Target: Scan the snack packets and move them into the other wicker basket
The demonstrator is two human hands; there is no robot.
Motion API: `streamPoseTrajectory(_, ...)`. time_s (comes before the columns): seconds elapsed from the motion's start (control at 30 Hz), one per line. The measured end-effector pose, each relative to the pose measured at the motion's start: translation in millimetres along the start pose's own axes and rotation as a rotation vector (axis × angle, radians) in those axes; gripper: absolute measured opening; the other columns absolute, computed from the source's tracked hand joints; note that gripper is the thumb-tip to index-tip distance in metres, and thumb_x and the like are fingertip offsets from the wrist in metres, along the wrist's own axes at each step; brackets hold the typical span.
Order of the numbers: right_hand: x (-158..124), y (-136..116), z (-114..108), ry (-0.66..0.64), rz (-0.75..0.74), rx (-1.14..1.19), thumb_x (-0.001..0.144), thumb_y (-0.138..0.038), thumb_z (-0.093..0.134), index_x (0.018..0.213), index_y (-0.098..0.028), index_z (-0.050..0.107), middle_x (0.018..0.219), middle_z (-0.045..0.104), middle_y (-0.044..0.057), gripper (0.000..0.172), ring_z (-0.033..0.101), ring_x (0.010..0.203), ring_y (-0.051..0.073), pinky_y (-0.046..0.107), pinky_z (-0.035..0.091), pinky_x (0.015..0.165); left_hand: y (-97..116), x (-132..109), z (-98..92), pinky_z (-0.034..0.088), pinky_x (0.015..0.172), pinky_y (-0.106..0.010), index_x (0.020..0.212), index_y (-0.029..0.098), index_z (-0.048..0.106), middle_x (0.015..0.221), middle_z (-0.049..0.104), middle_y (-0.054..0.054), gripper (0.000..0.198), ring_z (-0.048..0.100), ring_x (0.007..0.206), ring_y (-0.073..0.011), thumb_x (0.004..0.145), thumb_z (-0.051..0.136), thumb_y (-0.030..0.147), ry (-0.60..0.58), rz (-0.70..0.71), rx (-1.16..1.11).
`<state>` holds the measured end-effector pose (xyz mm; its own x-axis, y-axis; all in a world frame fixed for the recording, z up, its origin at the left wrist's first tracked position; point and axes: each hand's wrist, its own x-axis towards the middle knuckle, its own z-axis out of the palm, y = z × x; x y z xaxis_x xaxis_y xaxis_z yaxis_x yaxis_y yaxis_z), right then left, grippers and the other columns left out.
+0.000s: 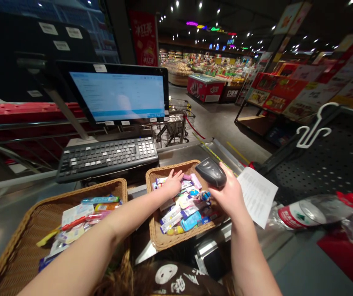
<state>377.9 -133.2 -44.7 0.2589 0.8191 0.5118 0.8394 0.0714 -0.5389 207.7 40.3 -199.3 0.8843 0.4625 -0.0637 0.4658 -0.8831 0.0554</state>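
Note:
My right hand (229,196) is closed round a dark grey handheld barcode scanner (211,171), held over the right edge of a wicker basket (159,239) full of small colourful packets (184,213). My left hand (173,183) reaches into the back of that basket, fingers curled on the packets there; what it grips, if anything, is hidden. A second, larger wicker basket (28,222) at the left holds more packets and a red pen-like item (73,223).
A black keyboard (107,158) and a lit touchscreen monitor (119,95) stand behind the baskets on the checkout counter. A printed paper sheet (258,195) lies right of the scanner, with a plastic-wrapped item (306,211) beyond it. A shopping trolley (176,121) and shop aisles fill the background.

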Motion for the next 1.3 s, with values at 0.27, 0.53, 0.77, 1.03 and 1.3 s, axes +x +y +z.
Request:
streamPoseTrajectory(0.27,-4.9,-13.7,0.7,-0.007,-0.015,-0.01,0.068,-0.021,0.063,0.121,-0.016,0.06,0.13,0.063,0.016,0.054,0.048,0.136,0.036,0.059,0.034,0.115,5.6,-1.1,3.2,0.011,0.118,-0.065,0.103,0.015,0.074,0.152,0.044,-0.015,0.026,0.028,0.146,-0.037,0.08,0.065,0.024,-0.049,-0.063,-0.064)
streamPoseTrajectory(0.53,-12.3,-26.1,-0.4,0.021,-0.04,0.001,0.07,-0.023,0.064,0.12,-0.019,0.061,0.127,0.065,0.014,0.051,0.048,0.136,0.036,0.059,0.035,0.114,14.7,-12.0,-1.5,0.009,0.117,-0.067,0.106,0.015,0.072,0.148,0.048,-0.018,0.029,0.03,0.145,-0.0358,0.078,0.067,0.022,-0.064,-0.114,-0.102)
streamPoseTrajectory(0.77,-21.9,-38.6,-8.9,0.049,-0.017,0.007,0.071,-0.029,0.065,0.118,-0.017,0.062,0.126,0.065,0.016,0.049,0.051,0.132,0.037,0.061,0.037,0.112,21.9,-19.8,-22.0,0.017,0.116,-0.068,0.099,0.016,0.073,0.126,0.065,-0.015,0.028,0.041,0.139,-0.0365,0.071,0.068,0.015,0.029,-0.155,-0.136)
streamPoseTrajectory(1.03,-26.8,-50.9,-17.7,0.146,-0.083,-0.017,0.072,-0.026,0.066,0.124,-0.017,0.057,0.128,0.063,0.016,0.053,0.047,0.136,0.037,0.059,0.036,0.113,8.1,-69.7,-114.3,0.005,0.119,-0.066,0.082,0.015,0.072,0.143,0.055,-0.015,0.016,0.029,0.147,-0.0323,0.081,0.056,0.012,0.449,-0.097,0.037)
streamPoseTrajectory(1.3,-18.3,-98.0,-15.2,0.175,-0.278,0.017,0.078,-0.026,0.063,0.132,-0.019,0.05,0.135,0.057,0.016,0.057,0.041,0.14,0.037,0.061,0.033,0.115,-12.9,-145.4,-181.1,0.004,0.118,-0.07,0.078,0.014,0.07,0.144,0.054,-0.017,0.014,0.034,0.145,-0.035,0.081,0.057,0.012,0.662,-0.226,0.25)
